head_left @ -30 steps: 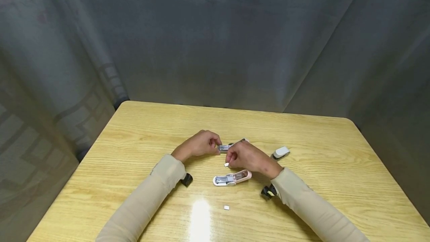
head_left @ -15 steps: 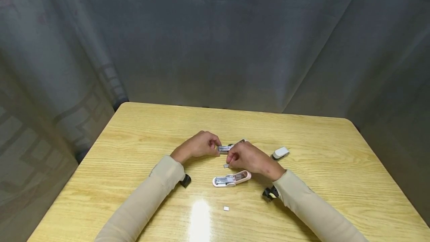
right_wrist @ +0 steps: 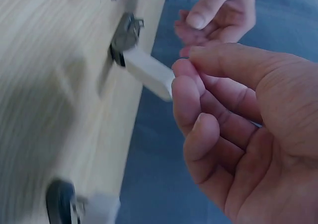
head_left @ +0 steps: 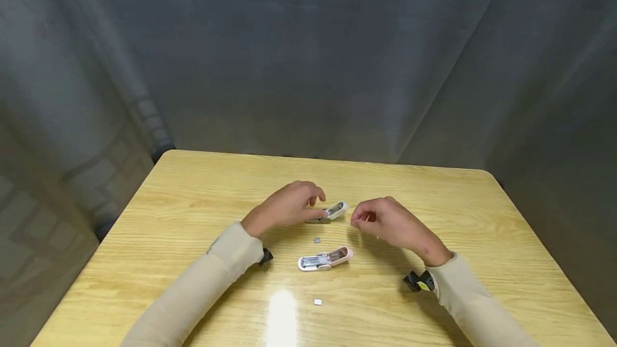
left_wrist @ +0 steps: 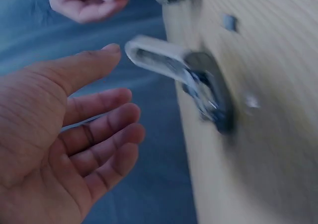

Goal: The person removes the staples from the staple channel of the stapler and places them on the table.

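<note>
A small white and grey stapler point(head_left: 337, 210), flipped open, lies on the table just beyond my left hand point(head_left: 288, 205). That hand is off it, thumb and fingers spread apart in the left wrist view. To the right hovers my right hand point(head_left: 392, 221), fingers loosely bent, thumb near the index tip, with nothing visible between them. On the wood between the two staplers sits a small grey block point(head_left: 316, 240), perhaps a strip of staples. Nearer the front lies a pink and white stapler point(head_left: 325, 258), also opened out.
A second small pale block point(head_left: 317, 302) lies in front of the pink stapler. Another stapler point(right_wrist: 60, 201) shows at the bottom left of the right wrist view; my right hand hides it from the head camera. A grey curtain point(head_left: 289, 58) hangs behind the table.
My right hand has let go of the small grey block, leaving it on the table, and moved right. My left hand has loosened from the white and grey stapler, its fingers spreading.
</note>
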Action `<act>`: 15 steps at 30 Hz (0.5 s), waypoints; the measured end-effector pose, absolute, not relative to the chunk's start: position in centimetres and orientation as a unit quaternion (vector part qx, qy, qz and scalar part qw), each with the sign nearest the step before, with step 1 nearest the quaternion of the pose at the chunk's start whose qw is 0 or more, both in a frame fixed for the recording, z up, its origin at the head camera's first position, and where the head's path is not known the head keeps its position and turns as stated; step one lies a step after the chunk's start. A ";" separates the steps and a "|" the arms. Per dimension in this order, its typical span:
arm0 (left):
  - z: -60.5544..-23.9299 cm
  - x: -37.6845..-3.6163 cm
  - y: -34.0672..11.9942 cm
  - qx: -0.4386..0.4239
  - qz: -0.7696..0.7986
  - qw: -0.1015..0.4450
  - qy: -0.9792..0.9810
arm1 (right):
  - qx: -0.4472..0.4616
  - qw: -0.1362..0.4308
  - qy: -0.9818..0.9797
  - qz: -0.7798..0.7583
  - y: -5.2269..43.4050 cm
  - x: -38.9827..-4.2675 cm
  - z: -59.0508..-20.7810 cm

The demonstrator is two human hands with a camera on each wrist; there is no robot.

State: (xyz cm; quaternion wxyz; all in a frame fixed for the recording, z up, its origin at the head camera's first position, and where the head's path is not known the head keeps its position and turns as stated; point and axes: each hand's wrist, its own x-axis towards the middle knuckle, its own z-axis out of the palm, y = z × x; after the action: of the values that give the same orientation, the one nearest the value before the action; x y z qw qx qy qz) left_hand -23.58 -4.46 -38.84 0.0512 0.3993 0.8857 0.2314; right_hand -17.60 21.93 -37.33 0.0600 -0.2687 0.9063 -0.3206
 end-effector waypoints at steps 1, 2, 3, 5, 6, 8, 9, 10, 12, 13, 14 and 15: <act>-38.3 -23.4 -3.9 0.408 0.215 0.042 0.886 | -0.261 0.050 0.910 -0.319 22.4 -17.4 -37.2; -37.8 -23.2 -3.3 0.418 0.194 0.033 0.887 | -0.255 0.040 0.913 -0.317 22.9 -17.3 -37.0; -37.3 -23.1 -2.6 0.429 0.172 0.020 0.887 | -0.249 0.028 0.916 -0.314 23.4 -17.2 -36.9; -36.5 -22.9 -1.0 0.453 0.128 0.000 0.882 | -0.237 0.004 0.922 -0.307 24.3 -17.1 -36.7; -36.1 -22.8 -0.1 0.463 0.108 -0.006 0.880 | -0.233 -0.007 0.924 -0.304 24.8 -17.1 -36.6; -35.5 -22.7 1.6 0.477 0.078 -0.005 0.875 | -0.226 -0.026 0.927 -0.299 25.9 -17.3 -36.5; -35.4 -22.7 2.4 0.483 0.068 -0.002 0.873 | -0.225 -0.033 0.928 -0.297 26.4 -17.4 -36.5; -35.3 -22.6 3.2 0.485 0.060 0.003 0.872 | -0.225 -0.040 0.928 -0.295 27.0 -17.5 -36.5; -35.4 -22.7 4.7 0.485 0.055 0.017 0.873 | -0.228 -0.052 0.929 -0.288 28.0 -17.8 -36.6; -35.4 -22.8 5.3 0.483 0.058 0.024 0.873 | -0.231 -0.057 0.928 -0.286 28.6 -17.9 -36.7; -35.5 -22.9 5.9 0.479 0.062 0.032 0.875 | -0.233 -0.061 0.928 -0.284 29.1 -18.0 -36.8; -35.6 -23.1 6.4 0.475 0.067 0.040 0.877 | -0.236 -0.065 0.927 -0.283 29.6 -18.2 -37.0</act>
State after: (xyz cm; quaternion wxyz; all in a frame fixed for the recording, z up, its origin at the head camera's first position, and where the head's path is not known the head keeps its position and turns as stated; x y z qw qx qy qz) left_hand -23.08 6.45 -35.61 0.0397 0.4750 0.8765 0.0673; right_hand -18.19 29.59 -36.99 -0.0646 -0.2355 0.9274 -0.2834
